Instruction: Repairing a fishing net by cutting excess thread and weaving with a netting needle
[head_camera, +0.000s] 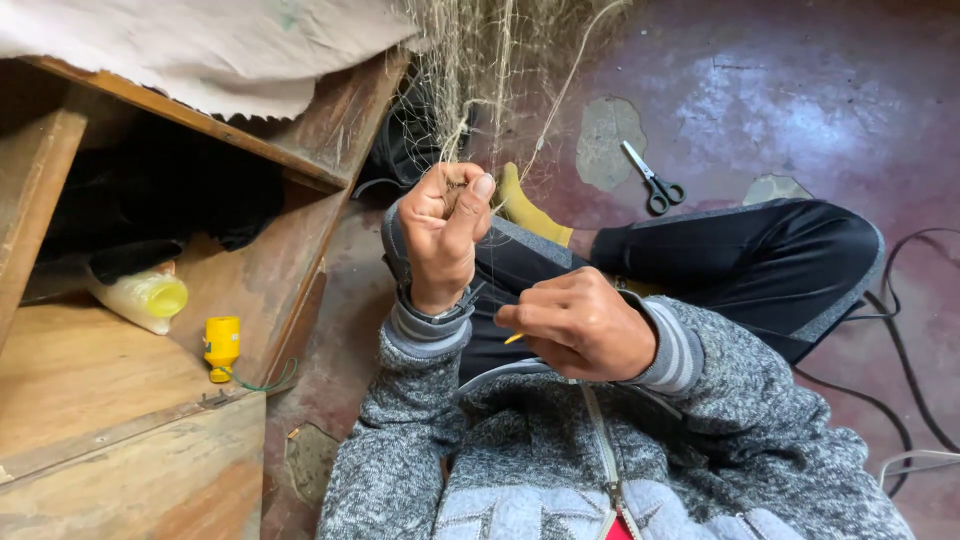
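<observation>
Left hand: the left hand is raised at the middle of the view, fingers curled shut and thumb pressed over them, pinching a bunch of fine pale fishing net that rises toward 12 o'clock.
Right hand: the right hand sits just at 4 o'clock of the left, fingers pressed together around a thin yellow netting needle, of which only the tip shows.
Sleeves: grey knitted jacket sleeves with striped cuffs cover both arms.
Legs: black trousers and a mustard-yellow sock lie beyond the hands, the sock under the net.
Scissors: grey-handled metal scissors lie on the dark red floor at 1 o'clock, well apart from the hands.
Bottle: a small yellow plastic bottle with green thread stands on the wooden shelf at 9 o'clock.
Container: a pale yellowish plastic container lies on its side just beyond the bottle; I cannot tell whether it has a label.
Cables: black cables run along the floor at 3 o'clock.
</observation>
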